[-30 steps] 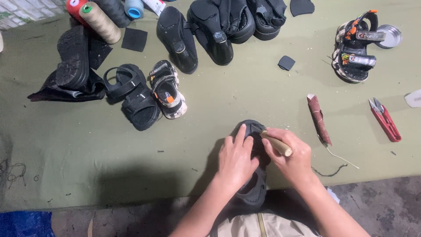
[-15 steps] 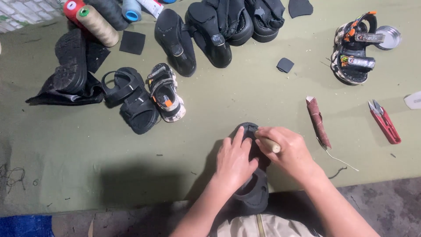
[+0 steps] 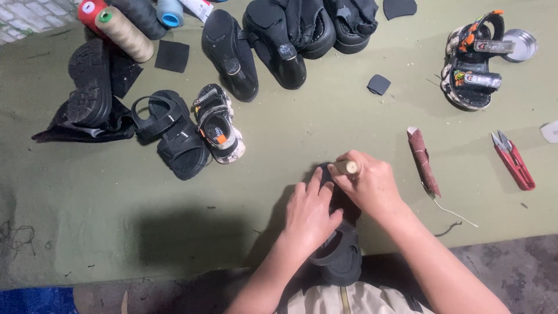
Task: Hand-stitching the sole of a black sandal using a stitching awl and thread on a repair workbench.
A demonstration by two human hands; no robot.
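Observation:
A black sandal (image 3: pixel 340 256) lies at the near edge of the green table (image 3: pixel 116 203), half hidden under both hands. My left hand (image 3: pixel 311 212) presses flat on the sandal's top, fingers together. My right hand (image 3: pixel 369 183) is closed around a wooden-handled tool (image 3: pixel 347 167), whose pale handle end sticks out by the thumb; the working tip is hidden against the sandal.
A rolled brown strip (image 3: pixel 423 160) and red snips (image 3: pixel 512 160) lie to the right. A colourful sandal (image 3: pixel 472 64) and metal tin lid (image 3: pixel 519 43) sit far right. Black shoes (image 3: pixel 273 40), two sandals (image 3: pixel 192 131) and thread cones (image 3: pixel 119 26) line the back and left.
My right hand has turned, so the tool's handle now points up and left rather than to the right. The left hand stays on the sandal.

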